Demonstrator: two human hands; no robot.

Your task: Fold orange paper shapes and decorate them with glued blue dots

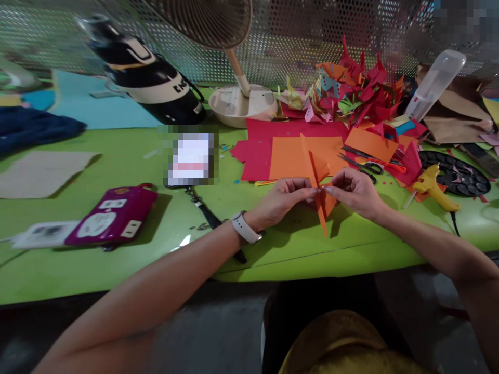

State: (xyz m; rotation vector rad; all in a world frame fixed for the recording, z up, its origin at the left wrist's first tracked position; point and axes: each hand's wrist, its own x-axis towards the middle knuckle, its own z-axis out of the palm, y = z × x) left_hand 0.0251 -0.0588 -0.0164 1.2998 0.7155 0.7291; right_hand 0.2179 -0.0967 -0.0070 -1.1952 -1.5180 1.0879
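Observation:
A folded orange origami paper (320,165) with long pointed ends is held up just above the green table's front part. My left hand (290,196) pinches it near its middle from the left, thumb on top. From the right, my right hand (356,193) pinches the same spot, and the two thumbs almost meet. The curled fingers partly hide the folds. Behind the paper lie a flat orange sheet (288,158) and red sheets (257,137). Black-handled scissors (368,167) rest beyond my right hand.
A yellow glue gun (436,189) and a black palette (460,176) lie right. At the back are a pile of folded paper pieces (351,88), a fan base (241,106) and a black bottle (156,83). Left are a badge (193,156) and a purple case (113,215).

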